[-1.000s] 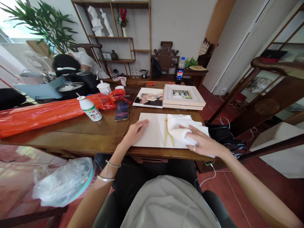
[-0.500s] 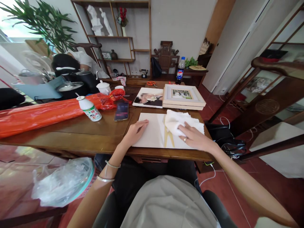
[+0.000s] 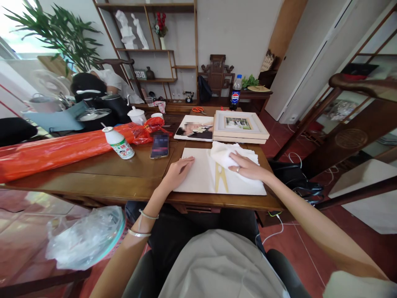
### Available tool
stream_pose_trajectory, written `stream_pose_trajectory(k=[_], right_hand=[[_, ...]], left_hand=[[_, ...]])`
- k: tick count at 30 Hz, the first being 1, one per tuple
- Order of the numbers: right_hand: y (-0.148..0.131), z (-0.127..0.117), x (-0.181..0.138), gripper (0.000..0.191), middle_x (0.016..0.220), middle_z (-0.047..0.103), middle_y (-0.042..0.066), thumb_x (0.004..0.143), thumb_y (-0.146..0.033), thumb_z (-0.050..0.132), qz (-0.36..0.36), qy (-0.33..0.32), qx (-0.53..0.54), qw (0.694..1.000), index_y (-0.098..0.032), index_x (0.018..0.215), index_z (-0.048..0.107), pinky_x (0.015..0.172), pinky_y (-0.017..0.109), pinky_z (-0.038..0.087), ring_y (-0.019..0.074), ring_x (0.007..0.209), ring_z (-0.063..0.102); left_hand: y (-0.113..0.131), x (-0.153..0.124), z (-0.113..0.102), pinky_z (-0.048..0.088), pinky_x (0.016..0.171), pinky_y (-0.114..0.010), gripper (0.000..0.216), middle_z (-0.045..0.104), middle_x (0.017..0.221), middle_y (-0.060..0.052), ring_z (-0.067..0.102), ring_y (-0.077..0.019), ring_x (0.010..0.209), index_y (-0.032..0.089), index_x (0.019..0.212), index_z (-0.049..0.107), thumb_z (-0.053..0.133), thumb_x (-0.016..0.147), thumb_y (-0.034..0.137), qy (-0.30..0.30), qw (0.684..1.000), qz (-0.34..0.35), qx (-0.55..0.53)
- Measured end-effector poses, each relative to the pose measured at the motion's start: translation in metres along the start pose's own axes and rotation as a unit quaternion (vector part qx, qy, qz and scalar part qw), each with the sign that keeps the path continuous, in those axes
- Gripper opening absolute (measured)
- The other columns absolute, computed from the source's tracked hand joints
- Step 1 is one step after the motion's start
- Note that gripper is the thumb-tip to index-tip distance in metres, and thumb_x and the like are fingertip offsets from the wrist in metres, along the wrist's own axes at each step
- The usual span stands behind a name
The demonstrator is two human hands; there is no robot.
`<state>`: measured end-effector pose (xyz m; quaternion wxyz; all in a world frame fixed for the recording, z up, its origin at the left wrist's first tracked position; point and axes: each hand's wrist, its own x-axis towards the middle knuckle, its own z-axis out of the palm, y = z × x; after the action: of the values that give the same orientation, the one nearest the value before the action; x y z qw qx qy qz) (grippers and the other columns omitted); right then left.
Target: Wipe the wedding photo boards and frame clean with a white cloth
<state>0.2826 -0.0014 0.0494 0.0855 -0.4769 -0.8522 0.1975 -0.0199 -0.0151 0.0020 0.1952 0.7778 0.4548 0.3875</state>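
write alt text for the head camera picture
A person's right hand presses a white cloth onto a white board on a wooden table, while the left hand lies flat on the board's left edge. A phone, an orange bag and a framed picture lie beyond.

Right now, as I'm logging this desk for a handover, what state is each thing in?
White board, lying flat on the table, gold stand flat against it.
White cloth, bunched, pressed under the right hand.
Left hand, flat on the board's left edge.
Phone, lying flat.
Small white bottle, upright.
Cola bottle, upright, capped.
Picture frame, lying face up.
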Motion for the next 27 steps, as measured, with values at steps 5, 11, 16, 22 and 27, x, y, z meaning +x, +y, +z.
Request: stream_pose_trajectory(k=[5, 11, 16, 22, 27], right_hand=[[0.003, -0.002, 0.022, 0.059, 0.153, 0.031, 0.011, 0.089, -0.043, 0.042, 0.039, 0.012, 0.017, 0.999, -0.020, 0.143, 0.033, 0.111, 0.056, 0.023, 0.0356, 0.143, 0.011], [-0.041, 0.012, -0.030, 0.027, 0.148, 0.040, 0.007, 0.087, -0.022, 0.046, -0.088, 0.000, -0.035, 0.995, -0.022, 0.113, 0.053, 0.112, 0.050, 0.028, 0.0298, 0.143, 0.020], [-0.067, 0.022, -0.066, 0.030, 0.155, 0.027, 0.008, 0.076, -0.005, 0.049, -0.207, 0.005, -0.071, 0.976, -0.020, 0.101, 0.057, 0.117, 0.053, 0.009, 0.0244, 0.145, 0.012], [-0.042, 0.010, -0.016, 0.023, 0.136, 0.054, 0.004, 0.088, -0.026, 0.051, -0.164, 0.002, -0.018, 0.986, -0.024, 0.109, 0.058, 0.116, 0.051, 0.018, 0.0238, 0.142, 0.025], [-0.024, 0.006, 0.039, 0.035, 0.130, 0.059, 0.006, 0.092, -0.042, 0.045, -0.090, 0.052, 0.030, 0.994, -0.023, 0.121, 0.054, 0.114, 0.053, 0.016, 0.0277, 0.128, 0.047]], left_hand=[[0.001, 0.000, 0.000, 0.039, 0.108, -0.041, 0.040, 0.066, 0.121, -0.009, 0.058, -0.0236, 0.118, 0.017, 0.110, 0.068, 0.042, 0.094, 0.043, 0.001, 1.000, 0.002, -0.001], [-0.001, -0.001, 0.001, 0.036, 0.110, -0.041, 0.039, 0.066, 0.122, -0.009, 0.058, -0.0234, 0.119, 0.018, 0.111, 0.068, 0.041, 0.095, 0.042, 0.000, 1.000, 0.005, 0.006], [-0.001, -0.001, 0.001, 0.037, 0.109, -0.040, 0.040, 0.065, 0.122, -0.009, 0.057, -0.0235, 0.120, 0.016, 0.112, 0.067, 0.041, 0.095, 0.040, -0.002, 1.000, 0.004, 0.008], [0.002, 0.000, -0.001, 0.036, 0.110, -0.041, 0.039, 0.065, 0.122, -0.009, 0.057, -0.0237, 0.119, 0.017, 0.111, 0.068, 0.042, 0.095, 0.041, -0.005, 1.000, -0.001, 0.007], [0.002, 0.000, -0.001, 0.037, 0.109, -0.040, 0.038, 0.066, 0.121, -0.009, 0.058, -0.0236, 0.118, 0.016, 0.110, 0.068, 0.043, 0.094, 0.040, -0.003, 1.000, 0.000, 0.006]])
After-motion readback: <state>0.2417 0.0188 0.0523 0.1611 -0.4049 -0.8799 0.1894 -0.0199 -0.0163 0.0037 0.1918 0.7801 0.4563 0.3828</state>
